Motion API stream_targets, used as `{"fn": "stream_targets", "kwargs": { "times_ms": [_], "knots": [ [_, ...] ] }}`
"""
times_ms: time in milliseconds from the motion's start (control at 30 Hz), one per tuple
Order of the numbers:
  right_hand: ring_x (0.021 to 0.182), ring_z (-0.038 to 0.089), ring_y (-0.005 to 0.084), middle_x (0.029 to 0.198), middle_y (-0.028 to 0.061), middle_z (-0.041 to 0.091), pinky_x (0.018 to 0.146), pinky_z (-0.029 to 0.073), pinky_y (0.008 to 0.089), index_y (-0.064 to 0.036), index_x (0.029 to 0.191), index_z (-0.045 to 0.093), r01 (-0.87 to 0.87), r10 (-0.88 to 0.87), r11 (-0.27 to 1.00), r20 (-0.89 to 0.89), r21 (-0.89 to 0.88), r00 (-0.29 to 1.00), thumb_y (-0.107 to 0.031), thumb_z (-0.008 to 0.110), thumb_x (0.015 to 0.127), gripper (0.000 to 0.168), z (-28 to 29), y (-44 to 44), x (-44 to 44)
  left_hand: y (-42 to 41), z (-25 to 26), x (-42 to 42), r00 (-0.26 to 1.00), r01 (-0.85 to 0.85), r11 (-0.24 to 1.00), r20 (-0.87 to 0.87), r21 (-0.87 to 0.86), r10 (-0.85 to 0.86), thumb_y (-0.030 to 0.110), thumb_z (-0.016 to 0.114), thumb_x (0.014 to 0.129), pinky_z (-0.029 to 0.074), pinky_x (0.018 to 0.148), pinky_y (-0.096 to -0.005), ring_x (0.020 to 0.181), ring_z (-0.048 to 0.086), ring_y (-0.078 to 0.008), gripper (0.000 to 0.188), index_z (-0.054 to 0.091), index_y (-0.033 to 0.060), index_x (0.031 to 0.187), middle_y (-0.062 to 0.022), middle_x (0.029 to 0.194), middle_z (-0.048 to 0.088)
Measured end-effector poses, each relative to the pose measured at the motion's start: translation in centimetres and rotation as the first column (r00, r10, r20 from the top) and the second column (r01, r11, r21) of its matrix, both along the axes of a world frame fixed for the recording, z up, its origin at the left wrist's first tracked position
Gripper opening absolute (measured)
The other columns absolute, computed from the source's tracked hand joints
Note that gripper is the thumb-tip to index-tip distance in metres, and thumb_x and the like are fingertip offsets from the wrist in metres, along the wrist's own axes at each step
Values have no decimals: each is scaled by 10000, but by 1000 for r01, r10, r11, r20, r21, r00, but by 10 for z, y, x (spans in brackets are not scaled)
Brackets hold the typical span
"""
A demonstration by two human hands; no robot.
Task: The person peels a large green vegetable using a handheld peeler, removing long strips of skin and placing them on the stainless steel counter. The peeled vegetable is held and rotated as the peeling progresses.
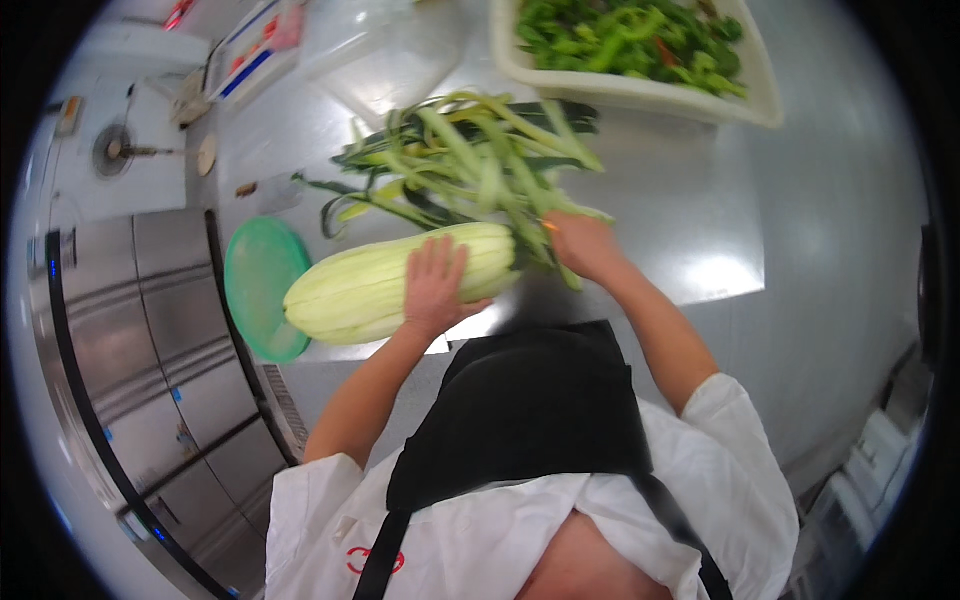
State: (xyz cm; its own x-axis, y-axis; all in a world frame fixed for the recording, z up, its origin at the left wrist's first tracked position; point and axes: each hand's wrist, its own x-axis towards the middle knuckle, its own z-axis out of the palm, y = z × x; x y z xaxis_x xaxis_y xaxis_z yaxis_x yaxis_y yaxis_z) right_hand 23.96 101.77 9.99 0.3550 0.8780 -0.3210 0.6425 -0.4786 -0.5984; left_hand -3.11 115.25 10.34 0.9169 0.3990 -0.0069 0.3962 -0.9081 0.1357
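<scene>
A large, long gourd (pixel 360 289), pale green and peeled over the side that shows, lies on its side on the steel table. My left hand (pixel 435 289) is laid across its upper side near the right end, fingers spread and thumb on the near side. Just past that right end, my right hand (pixel 581 240) is closed around a small tool with an orange part (pixel 550 225); most of the tool is hidden. Long strips of green peel (pixel 472 157) are heaped behind the gourd, and some hang near my right hand.
A green round plastic lid or board (pixel 262 289) lies by the gourd's left end. At the back stand a white tub (pixel 637 94) of cut green peppers (pixel 637 37) and a clear container (pixel 382 60). Steel refrigerator doors (pixel 172 315) and a fan (pixel 114 148) are at left.
</scene>
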Motion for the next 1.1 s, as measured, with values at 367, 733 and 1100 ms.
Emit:
{"fn": "stream_targets", "kwargs": {
  "times_ms": [367,733,1100],
  "knots": [
    [1043,658,423,1158,218,692,870,520,486,-53,1282,606,322,-399,894,226,311,889,-219,583,999,329,-37,71,-97,68,12,-137,975,-115,991,185,-71,126,495,675,903,333,1150,-568,1403,447,-377,689,535,73,1430,-201,1488,502],
    [1036,642,416,1164,220,670,902,498,480,-43,1262,621,390,-496,846,270,363,825,-327,450,1084,376,-44,46,-97,191,7,-358,512,-852,522,297,51,806,289,613,982,465,937,-509,1012,654,-355,276,745,54,925,-160,1087,723],
    [915,688,445,974,231,713,774,534,534,-11,1059,625,172,-149,984,357,-35,922,-191,529,966,224,33,13,-69,30,37,-50,980,142,948,178,-286,-93,547,850,706,259,1183,-613,1439,350,-443,1022,439,59,1505,-205,1556,393]
  ]
}}
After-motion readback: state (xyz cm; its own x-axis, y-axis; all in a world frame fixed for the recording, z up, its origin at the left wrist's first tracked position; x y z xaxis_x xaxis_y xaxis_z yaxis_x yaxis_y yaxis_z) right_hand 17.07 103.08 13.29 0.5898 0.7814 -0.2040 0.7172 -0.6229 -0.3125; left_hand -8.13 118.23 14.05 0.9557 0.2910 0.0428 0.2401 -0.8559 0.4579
